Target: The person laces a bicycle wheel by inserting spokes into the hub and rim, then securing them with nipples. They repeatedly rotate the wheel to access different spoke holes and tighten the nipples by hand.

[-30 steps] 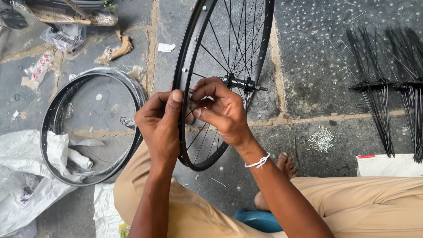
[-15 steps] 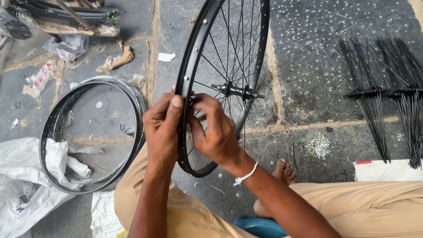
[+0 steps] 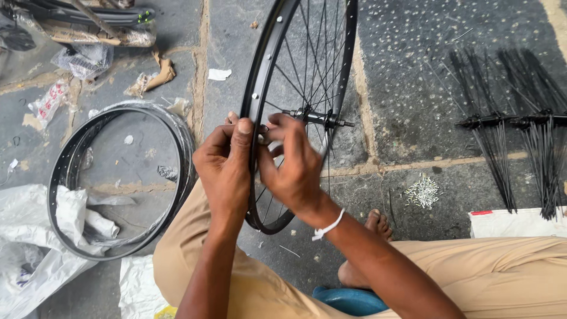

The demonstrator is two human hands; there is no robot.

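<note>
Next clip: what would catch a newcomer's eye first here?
An upright black spoked wheel stands at centre, its rim gripped by the left hand and right hand. A stack of bare rims lies on the floor at left, and bundles of loose black spokes at right.

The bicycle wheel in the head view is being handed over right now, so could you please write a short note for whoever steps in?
Left hand: grip on the outer side of the black rim, thumb on its edge.
Right hand: inside the wheel, fingers pinched at the rim where a spoke meets it; what it pinches is hidden.
Wheel: upright on the stone floor, between the knees, hub fitted, many spokes already laced.
Nearby: stack of bare rims to the left, loose spoke bundles to the right, small pile of nipples beside them.
Left: whether every spoke is seated cannot be told.
</note>
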